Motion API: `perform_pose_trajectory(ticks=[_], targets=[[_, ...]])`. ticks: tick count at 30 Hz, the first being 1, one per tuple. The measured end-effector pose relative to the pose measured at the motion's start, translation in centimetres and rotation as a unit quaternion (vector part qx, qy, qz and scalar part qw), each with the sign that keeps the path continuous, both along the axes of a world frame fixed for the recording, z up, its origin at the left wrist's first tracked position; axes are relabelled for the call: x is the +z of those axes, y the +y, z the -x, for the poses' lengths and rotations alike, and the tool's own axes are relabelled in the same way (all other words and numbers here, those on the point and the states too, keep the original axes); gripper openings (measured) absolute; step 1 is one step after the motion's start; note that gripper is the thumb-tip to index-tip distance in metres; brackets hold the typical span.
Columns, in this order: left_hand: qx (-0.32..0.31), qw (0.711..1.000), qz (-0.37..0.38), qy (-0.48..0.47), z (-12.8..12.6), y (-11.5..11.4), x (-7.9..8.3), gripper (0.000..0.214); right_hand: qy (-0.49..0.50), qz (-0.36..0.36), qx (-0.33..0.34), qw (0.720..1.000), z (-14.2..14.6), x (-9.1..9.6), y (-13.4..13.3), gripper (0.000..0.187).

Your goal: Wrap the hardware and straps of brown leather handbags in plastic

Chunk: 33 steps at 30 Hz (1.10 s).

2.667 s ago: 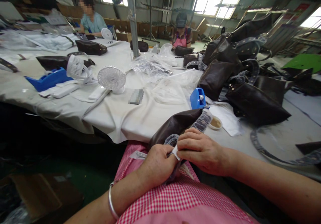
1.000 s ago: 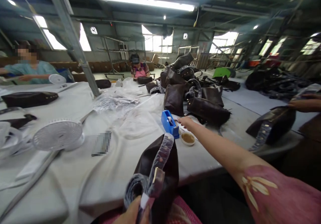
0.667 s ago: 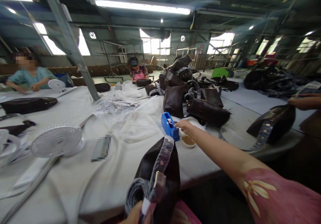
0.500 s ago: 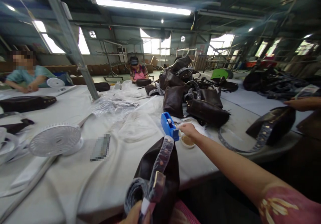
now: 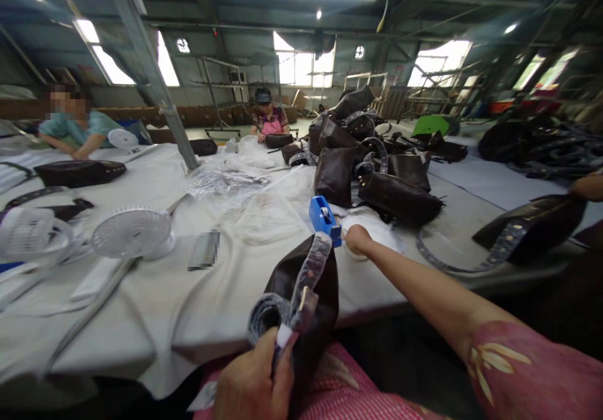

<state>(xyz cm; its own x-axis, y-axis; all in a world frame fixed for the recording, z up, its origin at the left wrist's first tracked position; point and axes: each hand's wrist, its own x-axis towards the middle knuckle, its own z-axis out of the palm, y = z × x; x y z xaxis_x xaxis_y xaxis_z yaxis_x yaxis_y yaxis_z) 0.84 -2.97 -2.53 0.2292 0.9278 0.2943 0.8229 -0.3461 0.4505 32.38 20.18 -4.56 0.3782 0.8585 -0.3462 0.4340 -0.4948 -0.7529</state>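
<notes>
My left hand point(image 5: 254, 373) is closed around a rolled, plastic-wrapped strap point(image 5: 269, 316) with a small white piece by the thumb. The strap belongs to a dark brown leather handbag point(image 5: 325, 301) that leans upright against the table edge in front of me. A gold-coloured buckle point(image 5: 305, 307) sits on the wrapped strap. Stretched forward, my right hand point(image 5: 358, 240) pinches at the cutting end of a blue tape dispenser point(image 5: 324, 218). Clear tape between those fingertips is hard to make out. Behind that hand lies a small round dish, mostly hidden.
Brown handbags point(image 5: 334, 175) are piled beyond the dispenser. White fans point(image 5: 132, 231) and clear plastic bags point(image 5: 230, 178) lie to the left. At the right, another person's hand point(image 5: 588, 188) touches a handbag point(image 5: 527, 225). Two people sit across the table; a metal post point(image 5: 155, 81) rises there.
The view has tilted down and turned left, showing more of my left hand and lap. My right hand stays at the dispenser, its fingertips slightly farther from the cutting end.
</notes>
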Motion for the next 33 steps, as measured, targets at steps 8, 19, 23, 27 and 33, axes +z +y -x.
perform_pose_trajectory(ticks=[8,19,23,27,33], targets=[[0.035,0.984,-0.056,0.164,-2.1,0.1,2.8,0.013,0.154,-0.100,0.136,0.974,3.3,5.9,-10.4,0.038],[-0.020,0.976,0.009,0.215,-5.2,0.3,4.4,0.020,0.114,-0.004,0.261,0.958,11.5,9.0,-18.5,0.028],[-0.021,0.977,0.021,0.212,-5.6,0.4,4.4,0.023,0.065,0.014,0.242,0.968,11.5,8.9,-18.4,0.028],[-0.034,0.978,0.028,0.205,-5.9,0.4,4.2,0.022,0.026,0.037,0.229,0.972,11.4,8.7,-18.5,0.026],[-0.041,0.981,0.052,0.183,-6.3,0.4,4.1,0.019,-0.012,0.057,0.239,0.969,11.2,7.7,-18.1,0.025]])
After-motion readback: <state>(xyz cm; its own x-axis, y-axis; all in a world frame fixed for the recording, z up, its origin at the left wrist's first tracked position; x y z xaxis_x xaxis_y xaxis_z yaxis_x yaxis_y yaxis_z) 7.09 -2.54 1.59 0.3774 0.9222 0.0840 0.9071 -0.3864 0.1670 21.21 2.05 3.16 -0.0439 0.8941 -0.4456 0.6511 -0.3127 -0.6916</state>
